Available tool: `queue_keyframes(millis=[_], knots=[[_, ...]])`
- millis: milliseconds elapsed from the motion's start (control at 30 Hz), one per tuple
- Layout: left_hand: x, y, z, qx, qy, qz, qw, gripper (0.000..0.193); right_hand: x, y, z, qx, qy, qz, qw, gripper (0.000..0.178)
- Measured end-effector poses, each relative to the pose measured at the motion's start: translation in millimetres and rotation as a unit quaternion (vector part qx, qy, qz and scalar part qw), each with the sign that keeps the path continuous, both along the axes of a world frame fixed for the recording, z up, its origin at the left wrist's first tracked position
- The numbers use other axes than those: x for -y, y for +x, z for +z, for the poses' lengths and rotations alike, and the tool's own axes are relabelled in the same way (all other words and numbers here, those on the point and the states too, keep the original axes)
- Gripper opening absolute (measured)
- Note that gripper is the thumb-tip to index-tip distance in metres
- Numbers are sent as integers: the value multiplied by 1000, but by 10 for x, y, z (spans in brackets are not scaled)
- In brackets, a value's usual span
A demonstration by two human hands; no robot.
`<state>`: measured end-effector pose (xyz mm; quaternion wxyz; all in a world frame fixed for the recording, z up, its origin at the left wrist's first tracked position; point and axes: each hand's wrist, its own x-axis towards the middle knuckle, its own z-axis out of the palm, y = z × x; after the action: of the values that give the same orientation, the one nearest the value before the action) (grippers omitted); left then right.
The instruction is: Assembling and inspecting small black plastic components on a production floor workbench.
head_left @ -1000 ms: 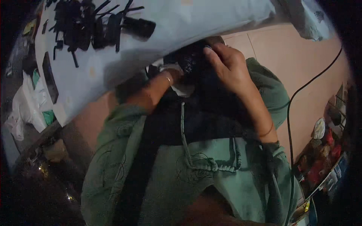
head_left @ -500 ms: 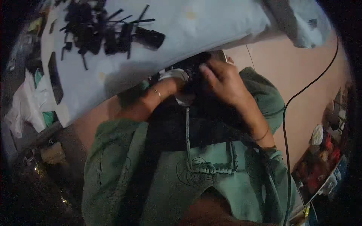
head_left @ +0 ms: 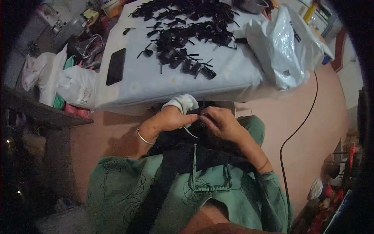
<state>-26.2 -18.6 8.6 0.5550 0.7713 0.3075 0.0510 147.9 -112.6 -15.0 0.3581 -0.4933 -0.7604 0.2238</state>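
My left hand [head_left: 171,117] is closed in front of me, its thumb stretched towards my right hand. A white cloth [head_left: 182,103] bunches over its fingers. My right hand [head_left: 223,121] pinches with thumb and fingertips at a small dark thing [head_left: 201,114] where the two hands meet. Its shape is mostly hidden by the fingers and the dark clothing behind. Past the hands, on the table covered in pale cloth [head_left: 144,84], lies a heap of small black parts [head_left: 177,54] with thin tails; the nearest one [head_left: 209,73] lies close to the front edge.
A black phone [head_left: 116,67] lies on the table's left side. A white plastic bag [head_left: 278,50] stands at its right. More bags [head_left: 76,84] sit on a shelf at the left. A black cable [head_left: 290,136] runs down across the floor on the right.
The view has swung, bringing more of the table, the phone and the white bag into sight. My right hand has come down to my left, and their fingertips now meet.
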Motion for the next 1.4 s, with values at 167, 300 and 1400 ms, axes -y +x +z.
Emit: queue_keyframes(millis=[167,300,1400], knots=[[33,-72,55,206,-84,119,968,24,-167,-220,-15,-287,-44,-246,925,18],[105,-28,-68,254,143,206,934,21,-155,-498,71,-365,-98,-111,919,10],[168,-44,-171,271,363,156,878,22,-249,-398,-28,-271,-140,-120,945,27]])
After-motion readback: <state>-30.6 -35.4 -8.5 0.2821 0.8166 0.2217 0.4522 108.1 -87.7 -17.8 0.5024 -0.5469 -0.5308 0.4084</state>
